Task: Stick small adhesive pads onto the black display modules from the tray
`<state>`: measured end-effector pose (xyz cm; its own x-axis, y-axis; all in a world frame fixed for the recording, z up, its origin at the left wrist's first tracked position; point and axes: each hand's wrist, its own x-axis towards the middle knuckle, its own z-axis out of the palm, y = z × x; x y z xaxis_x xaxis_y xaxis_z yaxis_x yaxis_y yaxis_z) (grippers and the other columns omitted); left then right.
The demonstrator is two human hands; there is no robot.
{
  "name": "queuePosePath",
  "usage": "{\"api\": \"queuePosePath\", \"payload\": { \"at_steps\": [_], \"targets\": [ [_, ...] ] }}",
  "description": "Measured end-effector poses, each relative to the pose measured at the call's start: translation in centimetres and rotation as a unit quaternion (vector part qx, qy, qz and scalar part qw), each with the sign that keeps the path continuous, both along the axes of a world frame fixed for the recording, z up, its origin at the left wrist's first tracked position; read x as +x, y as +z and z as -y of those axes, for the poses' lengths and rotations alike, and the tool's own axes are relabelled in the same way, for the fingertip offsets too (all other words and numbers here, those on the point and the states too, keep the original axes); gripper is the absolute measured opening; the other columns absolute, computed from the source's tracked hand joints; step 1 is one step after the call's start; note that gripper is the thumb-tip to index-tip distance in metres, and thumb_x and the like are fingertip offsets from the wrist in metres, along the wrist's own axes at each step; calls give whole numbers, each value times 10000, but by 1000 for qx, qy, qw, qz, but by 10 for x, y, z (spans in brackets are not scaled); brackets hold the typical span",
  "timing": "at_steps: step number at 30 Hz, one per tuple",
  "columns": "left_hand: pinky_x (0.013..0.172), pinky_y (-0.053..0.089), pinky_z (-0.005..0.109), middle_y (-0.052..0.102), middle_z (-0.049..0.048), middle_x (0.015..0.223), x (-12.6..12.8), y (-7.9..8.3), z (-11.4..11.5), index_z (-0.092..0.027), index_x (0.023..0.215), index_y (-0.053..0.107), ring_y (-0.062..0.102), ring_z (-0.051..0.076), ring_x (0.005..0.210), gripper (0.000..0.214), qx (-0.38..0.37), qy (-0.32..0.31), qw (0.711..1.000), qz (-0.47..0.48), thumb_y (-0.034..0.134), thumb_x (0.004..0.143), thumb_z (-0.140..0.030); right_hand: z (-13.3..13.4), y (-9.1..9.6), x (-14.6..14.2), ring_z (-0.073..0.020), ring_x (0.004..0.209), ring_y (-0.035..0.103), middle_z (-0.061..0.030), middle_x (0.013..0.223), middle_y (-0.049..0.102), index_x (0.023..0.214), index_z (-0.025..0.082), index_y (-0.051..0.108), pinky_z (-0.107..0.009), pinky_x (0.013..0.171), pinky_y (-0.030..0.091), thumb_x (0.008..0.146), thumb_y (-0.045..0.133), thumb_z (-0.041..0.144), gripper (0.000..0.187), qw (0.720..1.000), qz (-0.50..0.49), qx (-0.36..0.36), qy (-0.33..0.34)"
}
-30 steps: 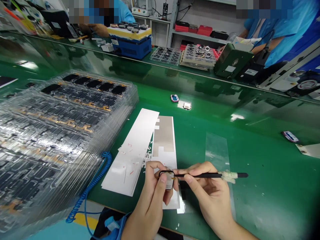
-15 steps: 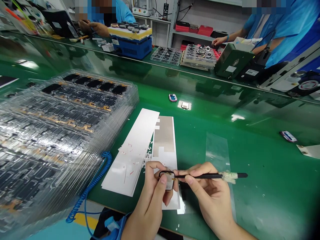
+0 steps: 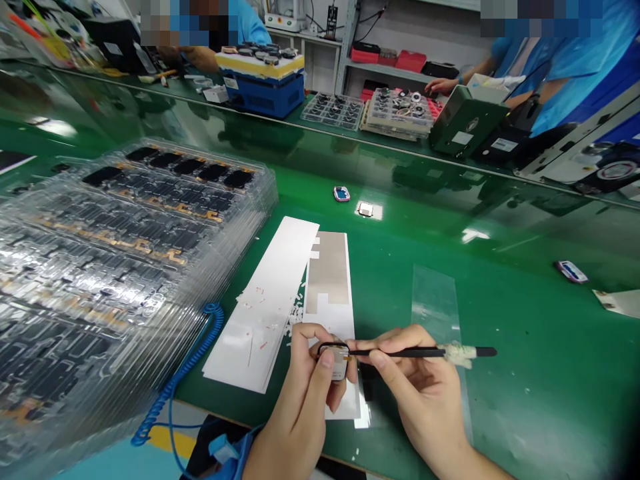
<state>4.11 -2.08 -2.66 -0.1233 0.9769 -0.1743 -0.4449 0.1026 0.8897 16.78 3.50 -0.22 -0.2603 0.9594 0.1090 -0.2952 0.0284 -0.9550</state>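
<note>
Between its thumb and fingers, my left hand (image 3: 303, 393) holds a small rounded-square display panel (image 3: 337, 365) with a black rim and a pale back, tilted toward me. My right hand (image 3: 425, 390) is closed on slim black tweezers (image 3: 413, 352) wrapped in pale tape near the rear end. The tips of the tweezers reach the panel's upper right edge, by a small gold-coloured tab. Whether they pinch anything there is too small to see. Beneath my hands lies a white sheet with grey film (image 3: 330, 273), and left of it sit overlapping white strips (image 3: 263, 300) with scraps on them.
A tall stack of clear trays (image 3: 150, 233) with display parts fills the left, beside a coiled blue cord (image 3: 200, 353). A clear plastic sheet (image 3: 434, 300) lies at right. Small watch-like parts (image 3: 341, 194) lie farther back. Two people sit across the bench behind equipment.
My hands, the panel and the tweezers hold nearly the same position. The small parts at the back and far right have shifted slightly left. Across the bench, a person's hand has moved a little.
</note>
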Motion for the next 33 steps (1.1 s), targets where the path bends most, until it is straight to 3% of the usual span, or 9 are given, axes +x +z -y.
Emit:
{"api": "queuePosePath", "payload": {
  "at_steps": [5, 8, 12, 17, 20, 25, 28, 33],
  "targets": [
    [519, 311, 237, 594, -13, 767, 1, 8, 2, -236, 950, 379, 378, 73, 491, 262, -18, 10, 999, -28, 398, 1014, -490, 0, 0, 0, -162, 795, 762, -8, 784, 744, 854, 242, 700, -215, 713, 633, 831, 705, 108, 136, 1000, 6, 5, -6],
    [482, 259, 221, 563, -35, 733, 1, 11, 3, -237, 956, 377, 326, 62, 474, 242, -19, 2, 999, -38, 382, 1025, -469, 0, 0, -1, -154, 780, 761, -3, 814, 753, 866, 248, 691, -217, 703, 637, 837, 696, 98, 153, 1000, -5, 0, 11],
    [478, 260, 199, 515, -58, 657, -1, 8, 3, -244, 932, 359, 372, 79, 515, 287, -16, 11, 998, -51, 420, 998, -516, 1, -2, 0, -152, 771, 758, -9, 848, 740, 889, 243, 679, -234, 689, 645, 859, 670, 97, 149, 999, -15, -14, 28],
    [522, 328, 203, 490, -71, 612, -5, 2, 2, -251, 933, 343, 439, 102, 555, 263, -13, 23, 995, -92, 457, 995, -479, -9, -3, 6, -152, 760, 750, -1, 842, 700, 887, 237, 659, -270, 687, 655, 868, 667, 134, 106, 1000, -9, -3, -2],
    [542, 340, 210, 469, -72, 632, -7, 4, 3, -255, 955, 342, 428, 110, 576, 199, -22, -9, 992, -123, 458, 1008, -407, -24, 5, 16, -162, 778, 741, -13, 828, 693, 884, 225, 638, -273, 705, 639, 863, 677, 157, 81, 998, 54, 32, 26],
    [519, 307, 229, 474, -59, 668, -8, 9, 3, -257, 962, 341, 439, 122, 579, 132, -21, -160, 963, -217, 372, 1035, -362, -36, 19, 47, -160, 774, 688, -29, 848, 634, 874, 206, 627, -290, 710, 597, 882, 641, 202, 16, 957, 255, 92, 102],
    [515, 299, 244, 501, -52, 693, -7, 7, 1, -255, 977, 352, 458, 124, 559, 132, -10, -185, 941, -283, 346, 1040, -371, -20, 11, 60, -158, 786, 653, -34, 871, 607, 903, 210, 622, -300, 712, 575, 909, 593, 193, 35, 936, 317, 100, 118],
    [521, 327, 245, 538, -53, 707, -5, 4, -1, -263, 991, 351, 496, 135, 551, 101, -1, -198, 922, -333, 349, 1035, -355, 9, -17, 64, -166, 833, 644, -36, 897, 598, 949, 231, 595, -313, 730, 564, 935, 567, 203, 41, 954, 281, 59, 84]
  ]
}}
